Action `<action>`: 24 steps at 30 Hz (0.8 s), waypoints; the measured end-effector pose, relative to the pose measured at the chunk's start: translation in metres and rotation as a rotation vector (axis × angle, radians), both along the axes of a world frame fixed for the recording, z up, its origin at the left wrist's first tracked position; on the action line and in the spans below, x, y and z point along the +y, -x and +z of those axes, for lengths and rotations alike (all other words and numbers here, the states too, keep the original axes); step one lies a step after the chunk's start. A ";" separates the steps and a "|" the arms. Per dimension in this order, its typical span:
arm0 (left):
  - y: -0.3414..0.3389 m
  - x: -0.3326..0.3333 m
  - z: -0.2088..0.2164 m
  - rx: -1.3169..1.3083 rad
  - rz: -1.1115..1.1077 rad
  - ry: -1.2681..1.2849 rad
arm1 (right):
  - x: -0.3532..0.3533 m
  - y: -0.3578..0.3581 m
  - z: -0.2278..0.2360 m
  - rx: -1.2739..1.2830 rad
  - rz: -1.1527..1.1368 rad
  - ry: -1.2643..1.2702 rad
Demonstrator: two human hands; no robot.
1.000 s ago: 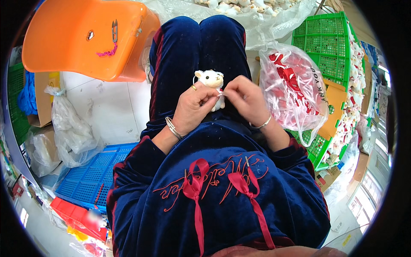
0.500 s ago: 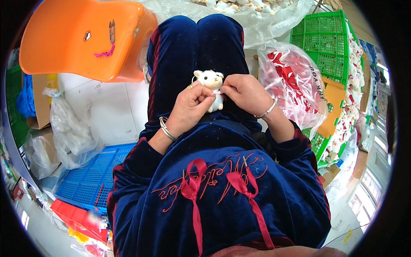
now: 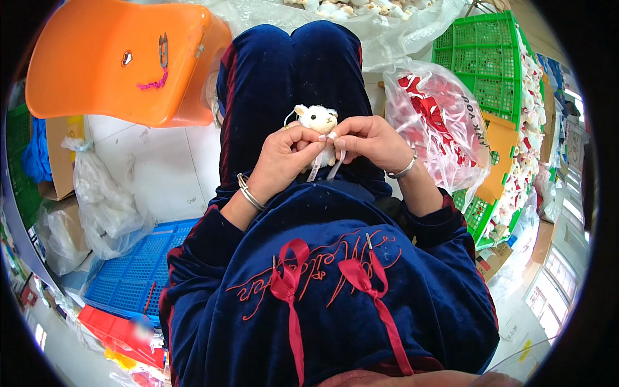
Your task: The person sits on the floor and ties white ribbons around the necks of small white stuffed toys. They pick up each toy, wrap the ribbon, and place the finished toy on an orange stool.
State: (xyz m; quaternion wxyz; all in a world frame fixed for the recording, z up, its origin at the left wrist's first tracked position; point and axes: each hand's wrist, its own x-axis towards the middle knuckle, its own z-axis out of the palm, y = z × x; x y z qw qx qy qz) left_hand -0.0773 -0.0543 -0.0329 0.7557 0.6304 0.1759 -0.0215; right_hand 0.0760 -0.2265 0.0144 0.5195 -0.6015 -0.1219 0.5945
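Note:
A small white plush animal (image 3: 316,119) with a cream face rests upright on my lap, a thin loop at its head. My left hand (image 3: 291,149) is closed at its neck, pinching a narrow pale ribbon (image 3: 314,169) between thumb and forefinger. On the other side my right hand (image 3: 366,139) is pinched on the same ribbon, close to the left fingertips. Two ribbon ends hang down over the toy's belly. The fingers cover most of the toy's body and the middle of the ribbon.
An orange plastic chair (image 3: 122,84) at the far left carries thread snips (image 3: 163,51) with pink cord. A clear bag of red ribbons (image 3: 432,122) stands at right beside a green crate (image 3: 477,55). A blue crate (image 3: 138,264) lies at left. More plush toys (image 3: 367,8) lie ahead on plastic.
My hands have drawn together at the toy's neck. The ribbon's two ends now hang visibly down the front, and the right hand has turned inward slightly.

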 end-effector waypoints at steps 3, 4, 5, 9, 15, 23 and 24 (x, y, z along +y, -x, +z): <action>-0.002 0.004 -0.001 0.007 -0.041 -0.011 | -0.001 0.008 -0.008 0.001 -0.108 -0.049; -0.002 0.005 -0.001 0.013 -0.058 -0.017 | 0.001 0.012 -0.007 -0.024 -0.142 -0.069; -0.003 0.006 0.001 0.023 -0.067 -0.007 | 0.002 0.015 -0.006 -0.086 -0.135 -0.069; -0.006 0.008 0.004 0.045 -0.094 0.002 | 0.001 0.015 -0.002 -0.233 -0.051 -0.067; -0.007 0.009 0.003 0.051 -0.113 -0.005 | 0.011 0.006 0.007 -0.285 0.071 -0.035; -0.008 0.009 0.004 0.029 -0.097 -0.009 | 0.011 0.002 0.009 -0.127 0.025 -0.035; -0.008 0.008 0.004 0.034 -0.096 -0.006 | 0.010 0.000 0.010 -0.119 0.035 -0.018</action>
